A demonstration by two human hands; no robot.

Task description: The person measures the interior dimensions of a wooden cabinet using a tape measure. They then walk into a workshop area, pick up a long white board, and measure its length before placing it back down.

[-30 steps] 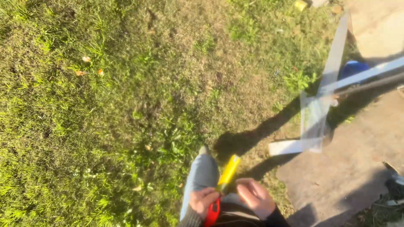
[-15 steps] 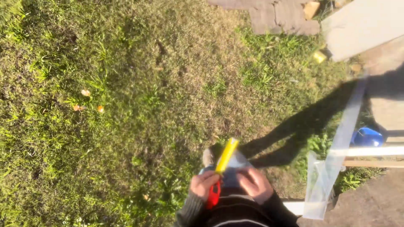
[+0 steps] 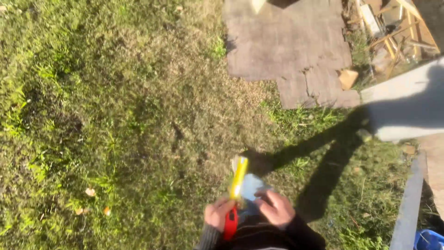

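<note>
My left hand grips a long tool with a yellow upper part and a red lower end, held upright in front of my body. Close beside it on the right, my right hand has its fingers curled on a pale bluish-white sheet or flat piece that sits behind the tool. Both hands are low in the head view, above sunlit grass. Dark sleeves cover my wrists. What exactly the pale piece is cannot be made out through the blur.
A flat brown board lies on the grass at the top. Wooden scraps are piled at the top right. A pale slab and a grey plank run along the right. A blue object sits at the bottom right corner.
The view has swung across the lawn: the brown board and wood scraps have come into sight, the plank has shifted right. My hands stay together on the tool and pale piece.
</note>
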